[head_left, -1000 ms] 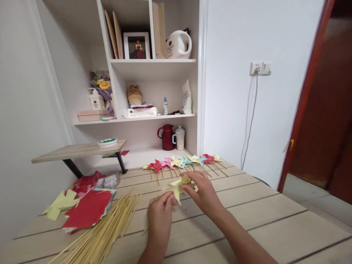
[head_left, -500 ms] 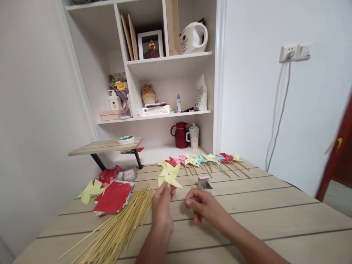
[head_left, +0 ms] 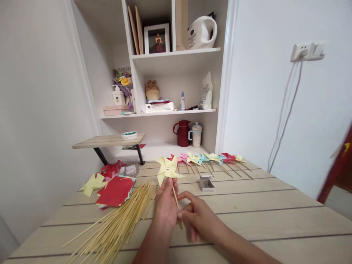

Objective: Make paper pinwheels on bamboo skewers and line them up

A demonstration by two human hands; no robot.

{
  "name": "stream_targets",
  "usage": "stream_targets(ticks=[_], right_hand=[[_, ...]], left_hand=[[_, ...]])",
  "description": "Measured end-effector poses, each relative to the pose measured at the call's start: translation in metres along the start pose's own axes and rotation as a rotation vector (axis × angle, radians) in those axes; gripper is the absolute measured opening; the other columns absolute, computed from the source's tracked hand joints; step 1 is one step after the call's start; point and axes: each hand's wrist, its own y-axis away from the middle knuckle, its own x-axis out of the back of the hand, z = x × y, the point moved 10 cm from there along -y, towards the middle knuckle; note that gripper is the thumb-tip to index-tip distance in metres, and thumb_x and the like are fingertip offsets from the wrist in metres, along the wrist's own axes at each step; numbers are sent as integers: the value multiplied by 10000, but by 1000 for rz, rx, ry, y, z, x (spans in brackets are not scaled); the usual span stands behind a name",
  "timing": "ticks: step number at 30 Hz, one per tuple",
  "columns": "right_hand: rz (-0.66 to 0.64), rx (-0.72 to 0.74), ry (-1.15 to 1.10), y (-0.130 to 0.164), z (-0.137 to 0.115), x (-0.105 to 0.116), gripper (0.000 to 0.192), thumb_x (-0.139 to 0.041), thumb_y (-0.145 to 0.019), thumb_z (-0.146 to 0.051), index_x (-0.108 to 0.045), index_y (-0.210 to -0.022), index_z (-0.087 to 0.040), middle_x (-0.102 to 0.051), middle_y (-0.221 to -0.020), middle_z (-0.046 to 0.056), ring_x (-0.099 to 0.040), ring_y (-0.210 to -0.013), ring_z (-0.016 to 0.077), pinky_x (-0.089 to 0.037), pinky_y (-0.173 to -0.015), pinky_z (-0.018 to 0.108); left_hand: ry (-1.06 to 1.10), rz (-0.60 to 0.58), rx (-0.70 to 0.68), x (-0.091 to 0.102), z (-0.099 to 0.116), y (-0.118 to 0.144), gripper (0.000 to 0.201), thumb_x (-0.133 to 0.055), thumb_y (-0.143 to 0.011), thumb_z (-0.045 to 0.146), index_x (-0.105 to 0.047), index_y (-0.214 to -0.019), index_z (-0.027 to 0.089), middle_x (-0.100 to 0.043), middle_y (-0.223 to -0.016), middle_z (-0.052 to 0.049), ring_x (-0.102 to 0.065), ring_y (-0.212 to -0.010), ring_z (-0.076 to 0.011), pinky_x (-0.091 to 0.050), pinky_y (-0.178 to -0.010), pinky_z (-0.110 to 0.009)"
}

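The left hand (head_left: 165, 206) grips the yellow paper pinwheel on a thin wooden stick (head_left: 167, 169), holding it upright. The right hand (head_left: 202, 220) pinches the stick's lower end.

Bright, even daylight; soft shadows; wide-angle edge distortion; motion blur at right edge.

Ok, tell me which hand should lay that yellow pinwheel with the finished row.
Probably left: the left hand already grips the yellow pinwheel by its stick; the right hand only touches the stick's lower end.
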Motion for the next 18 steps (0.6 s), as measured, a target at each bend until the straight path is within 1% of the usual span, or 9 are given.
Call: stream_targets(ticks=[3,7,9,11,13,15,18], right_hand=[[39,12,-18,-1,-1,5,370,-623,-740,-405,-478,-1019,-209,-666,-610,-51,-485,-279,85,-297,-290,168],[-20,-7,-12,2,-2,1,483,-660,-718,-435,-484,-1105,-205,-717,-691,-22,-506,-295,89,-340,-296,184],[-19,-33,-17,3,-1,1,506,-664,-700,-404,-489,-1131,-206,-722,-681,-23,-517,-301,93,-353,-307,187],[28,-62,-23,3,3,5,426,-647,-678,-361,-528,-1050,-191,-715,-649,-23,-515,-300,90,-329,-306,182],[81,-79,-20,2,6,9,267,-614,-666,-341,-552,-868,-177,-706,-624,-12,-503,-296,78,-293,-302,178],[107,-81,-24,1,10,10,181,-587,-661,-335,-526,-728,-179,-705,-619,-1,-495,-297,67,-278,-306,180],[103,-71,-54,-1,13,8,176,-593,-659,-336,-517,-701,-184,-711,-623,3,-500,-305,69,-298,-321,188]], left_hand=[[32,-43,20,-2,-1,-1,57,-685,-826,87,-680,-786,127,-676,-799,-42,-613,-636,-67,-517,-641,-154],[42,-28,12,1,2,-4,87,-664,-841,76,-671,-770,125,-669,-779,-41,-614,-631,-63,-521,-654,-152],[36,-27,12,1,3,-4,93,-658,-846,77,-671,-770,129,-668,-769,-33,-612,-632,-62,-524,-666,-153],[33,-26,11,0,4,-5,91,-666,-843,84,-669,-767,134,-667,-763,-25,-612,-638,-61,-527,-681,-157],[29,-29,-9,-1,7,-4,80,-684,-830,89,-671,-768,139,-669,-774,-22,-620,-661,-64,-529,-705,-162],[10,-40,-30,-2,9,-4,70,-695,-820,90,-677,-771,138,-671,-784,-27,-627,-681,-70,-529,-723,-167],[-27,-54,-38,-3,9,-3,67,-696,-818,90,-689,-769,135,-676,-795,-39,-630,-702,-78,-524,-729,-170]])
